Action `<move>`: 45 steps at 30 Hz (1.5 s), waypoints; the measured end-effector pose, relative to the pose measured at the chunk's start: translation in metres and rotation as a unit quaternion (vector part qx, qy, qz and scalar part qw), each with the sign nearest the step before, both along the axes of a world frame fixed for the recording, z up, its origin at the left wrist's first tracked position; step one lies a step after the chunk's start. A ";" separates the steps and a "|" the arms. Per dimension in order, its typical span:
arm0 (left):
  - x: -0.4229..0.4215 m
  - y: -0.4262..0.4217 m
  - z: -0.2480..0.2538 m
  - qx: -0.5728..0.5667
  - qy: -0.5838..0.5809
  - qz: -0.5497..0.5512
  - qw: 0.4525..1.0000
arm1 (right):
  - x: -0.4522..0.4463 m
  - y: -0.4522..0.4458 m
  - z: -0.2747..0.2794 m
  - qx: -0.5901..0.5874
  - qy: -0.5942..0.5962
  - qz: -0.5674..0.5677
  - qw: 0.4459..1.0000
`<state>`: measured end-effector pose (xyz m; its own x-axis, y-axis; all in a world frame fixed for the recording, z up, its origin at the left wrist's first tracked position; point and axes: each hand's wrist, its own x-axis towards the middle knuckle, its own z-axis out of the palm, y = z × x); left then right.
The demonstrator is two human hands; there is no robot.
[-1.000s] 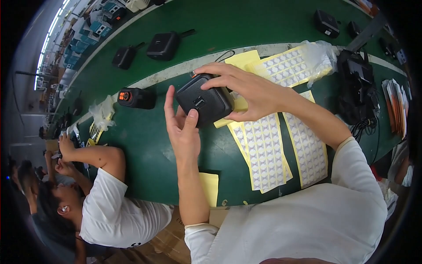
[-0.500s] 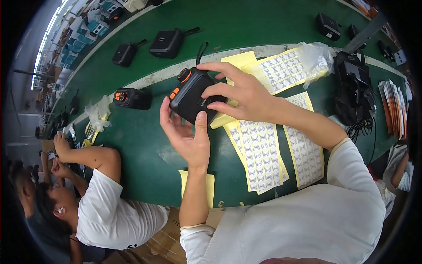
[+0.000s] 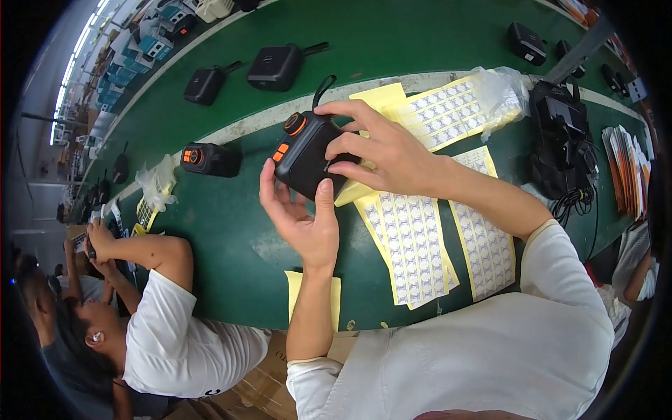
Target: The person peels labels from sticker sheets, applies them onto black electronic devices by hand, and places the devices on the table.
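Observation:
A black device (image 3: 306, 157) with an orange-ringed knob, orange buttons and a wrist strap is held above the green table. My left hand (image 3: 304, 220) supports its lower left side, thumb on the near face and fingers behind. My right hand (image 3: 388, 150) grips it from the right, fingers bent over its top and side. Under and beside my right forearm lie sheets of round stickers (image 3: 413, 245) on yellow backing. A similar black device (image 3: 210, 159) with orange parts stands to the left on the table.
More black devices (image 3: 276, 68) sit on the green belt (image 3: 392, 35) behind. A plastic bag (image 3: 500, 98) covers part of a sticker sheet. Black equipment with cables (image 3: 563, 140) is at the right. A co-worker (image 3: 175, 336) sits at the left. Yellow paper (image 3: 334, 301) lies near the front edge.
The device in my hands has been turned, so its orange knob and buttons now show. The devices on the belt have shifted slightly right since the last half second.

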<state>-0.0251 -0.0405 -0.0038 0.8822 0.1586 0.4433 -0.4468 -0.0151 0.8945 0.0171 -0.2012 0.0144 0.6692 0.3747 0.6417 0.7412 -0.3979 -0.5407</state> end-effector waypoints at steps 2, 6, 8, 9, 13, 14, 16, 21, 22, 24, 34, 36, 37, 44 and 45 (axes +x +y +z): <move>0.000 0.000 -0.001 0.002 0.002 0.000 1.000 | 0.001 0.000 -0.001 0.009 0.006 0.003 1.000; 0.000 0.002 -0.005 0.029 -0.006 0.008 1.000 | 0.002 -0.001 -0.001 0.029 0.018 0.012 0.999; 0.000 0.002 -0.006 0.037 -0.010 0.011 0.999 | 0.001 -0.002 0.001 0.030 0.019 0.011 0.999; 0.000 0.002 -0.007 0.052 -0.019 0.017 0.998 | 0.001 -0.002 0.002 0.031 0.019 0.011 0.999; 0.001 0.004 -0.008 0.057 -0.023 0.018 0.998 | 0.002 -0.002 0.001 0.026 0.025 0.010 0.999; 0.001 0.004 -0.007 0.057 -0.023 0.018 0.998 | 0.002 -0.002 0.001 0.027 0.021 0.012 0.999; 0.001 0.004 -0.007 0.062 -0.016 0.024 0.998 | 0.002 -0.002 0.001 0.028 0.017 0.015 0.999; 0.002 0.005 -0.007 0.059 -0.017 0.025 0.998 | 0.003 0.000 -0.002 0.068 0.070 0.025 0.995; 0.001 0.005 -0.006 0.055 -0.016 0.023 0.998 | 0.002 0.000 -0.003 0.068 0.070 0.025 0.995; 0.001 0.006 -0.006 0.055 -0.015 0.022 0.998 | 0.001 0.000 -0.004 0.037 0.069 0.021 0.997; 0.003 0.007 -0.006 0.075 -0.012 0.030 0.997 | 0.001 -0.005 0.008 0.103 0.182 0.074 0.975; 0.004 0.008 -0.007 0.074 -0.008 0.029 0.997 | 0.002 -0.007 0.011 0.103 0.224 0.086 0.965; 0.004 0.008 -0.008 0.074 -0.004 0.026 0.997 | 0.001 -0.007 0.011 0.103 0.225 0.086 0.965; 0.002 0.006 -0.007 0.072 -0.019 0.021 0.997 | 0.001 -0.006 0.009 0.089 0.248 0.072 0.962; 0.002 0.006 -0.007 0.076 -0.019 0.021 0.997 | 0.001 -0.006 0.009 0.085 0.247 0.070 0.963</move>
